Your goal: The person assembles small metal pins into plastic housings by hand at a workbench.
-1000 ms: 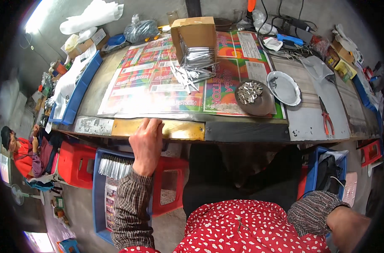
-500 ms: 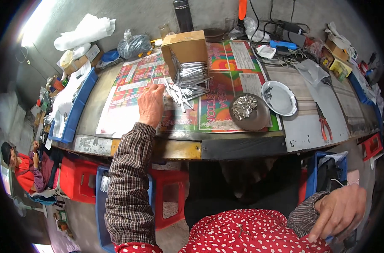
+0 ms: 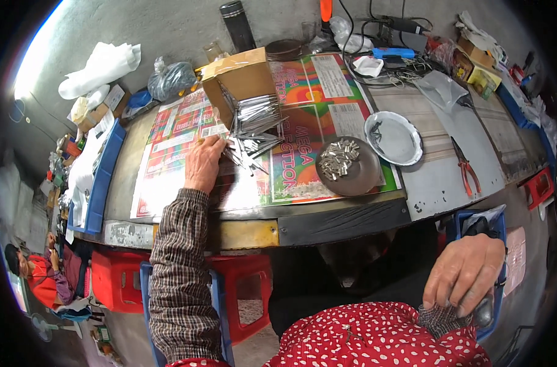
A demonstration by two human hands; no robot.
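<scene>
Metal rods (image 3: pixel 254 125) block left hand (image 3: pixel 203 164) rightward; room leftward to blue tray (image 3: pixel 107 177).

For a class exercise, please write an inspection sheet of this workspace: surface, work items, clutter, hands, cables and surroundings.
Surface: table partly covered by a colourful printed sheet, with glare near its left.
Work items: metal rods spill from an open cardboard box; small metal cylinders lie in a brown dish, beside a white bowl.
Clutter: red-handled pliers, clear plastic bag.
Hands: left hand at the rods' left edge, contact unclear; right hand off the table, fingers bent, grip unclear.
Cables: dark tangle at the back right.
Surroundings: red stool, seated person, grey wall.
</scene>
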